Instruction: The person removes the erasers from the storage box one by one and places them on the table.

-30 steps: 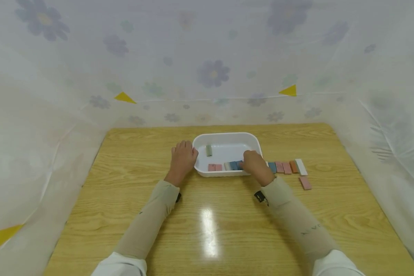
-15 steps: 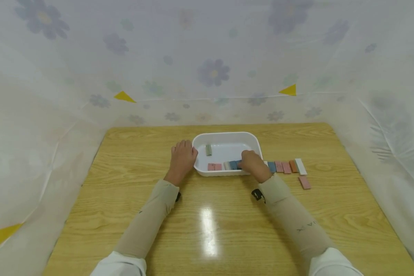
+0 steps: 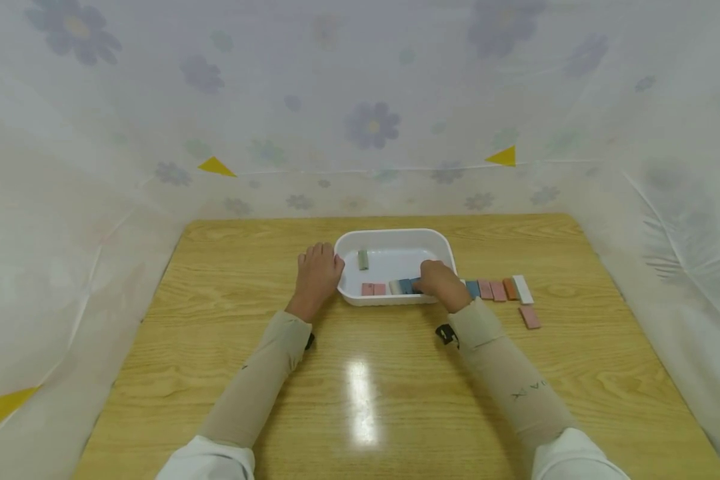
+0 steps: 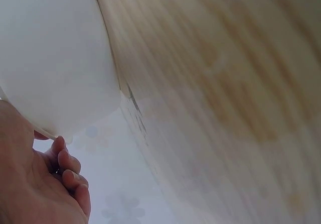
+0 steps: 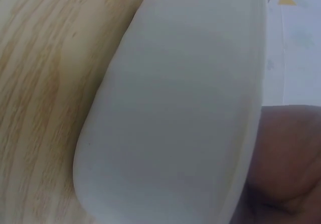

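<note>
A white tray [image 3: 396, 301] stands on the wooden table. My left hand [image 3: 318, 277] grips its left end; in the left wrist view the fingers [image 4: 70, 169] curl at the rim. Reaching over the front right side, my right hand [image 3: 441, 283] has its fingers down inside the tray, beside a blue block [image 3: 417, 285]. I cannot tell whether it pinches that block, since the fingertips are hidden. Left of it along the front wall are another blue block [image 3: 405, 287], an off-white block [image 3: 395, 287] and two pink blocks [image 3: 374, 289]. A grey-green block [image 3: 363, 260] lies farther back.
Right of the tray a row of small blocks runs along the table, with a blue one [image 3: 473, 289], pink ones [image 3: 492, 290], an orange one [image 3: 510, 289] and a white one [image 3: 523, 289]. A separate pink block [image 3: 530, 317] lies nearer. Flowered sheeting [image 3: 372, 127] surrounds the table.
My right hand and forearm have shifted slightly to the left over the tray. The left hand stays on the tray's end, and the visible blocks keep their places.
</note>
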A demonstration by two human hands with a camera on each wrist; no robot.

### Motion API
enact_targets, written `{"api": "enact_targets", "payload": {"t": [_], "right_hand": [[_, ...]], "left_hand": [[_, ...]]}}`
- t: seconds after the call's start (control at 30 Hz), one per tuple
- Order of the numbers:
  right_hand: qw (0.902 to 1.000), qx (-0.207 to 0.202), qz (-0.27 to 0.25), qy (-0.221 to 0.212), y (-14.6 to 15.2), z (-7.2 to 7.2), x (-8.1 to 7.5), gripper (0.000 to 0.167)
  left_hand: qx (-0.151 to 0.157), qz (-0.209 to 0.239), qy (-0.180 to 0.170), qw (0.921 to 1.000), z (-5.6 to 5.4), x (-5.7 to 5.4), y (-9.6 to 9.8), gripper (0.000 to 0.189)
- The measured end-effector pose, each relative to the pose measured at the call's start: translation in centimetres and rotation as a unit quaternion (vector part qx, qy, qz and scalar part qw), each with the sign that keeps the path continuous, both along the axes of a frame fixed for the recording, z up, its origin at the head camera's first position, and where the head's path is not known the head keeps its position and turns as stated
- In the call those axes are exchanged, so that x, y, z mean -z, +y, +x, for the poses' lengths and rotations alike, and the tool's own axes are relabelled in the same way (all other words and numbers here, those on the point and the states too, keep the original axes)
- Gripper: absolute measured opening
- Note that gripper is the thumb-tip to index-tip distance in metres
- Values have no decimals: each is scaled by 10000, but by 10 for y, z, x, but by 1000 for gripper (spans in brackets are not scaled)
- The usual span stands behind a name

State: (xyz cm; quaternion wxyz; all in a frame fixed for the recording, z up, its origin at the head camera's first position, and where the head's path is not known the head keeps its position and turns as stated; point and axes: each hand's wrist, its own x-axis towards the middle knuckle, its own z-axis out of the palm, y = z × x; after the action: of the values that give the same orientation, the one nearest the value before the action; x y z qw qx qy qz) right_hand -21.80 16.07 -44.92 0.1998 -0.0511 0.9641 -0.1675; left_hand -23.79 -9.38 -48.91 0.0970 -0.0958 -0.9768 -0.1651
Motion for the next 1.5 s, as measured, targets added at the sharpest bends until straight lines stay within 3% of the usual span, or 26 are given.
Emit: {"api": "enact_targets", "payload": {"t": [0.47, 0.77, 1.2, 1.33, 1.5], "right_hand": [[9997, 169, 53, -175, -3, -1, 1, 22], [9997, 214, 65, 75, -3, 1, 1, 19], [9963, 600, -162, 600, -4, 6, 7, 25], [9939, 704, -373, 760, -4, 8, 6, 30], [9885, 545, -1023, 969, -1, 13, -9, 42]], "left_hand": [[66, -1, -73, 10000, -1, 2, 1, 25], [27, -38, -19, 10000, -1, 0, 2, 23], [30, 43, 7, 10000, -2, 2, 1, 22], [34, 61, -28, 10000, -2, 3, 0, 22], [13, 79, 0, 10000, -1, 3, -1, 22]]}}
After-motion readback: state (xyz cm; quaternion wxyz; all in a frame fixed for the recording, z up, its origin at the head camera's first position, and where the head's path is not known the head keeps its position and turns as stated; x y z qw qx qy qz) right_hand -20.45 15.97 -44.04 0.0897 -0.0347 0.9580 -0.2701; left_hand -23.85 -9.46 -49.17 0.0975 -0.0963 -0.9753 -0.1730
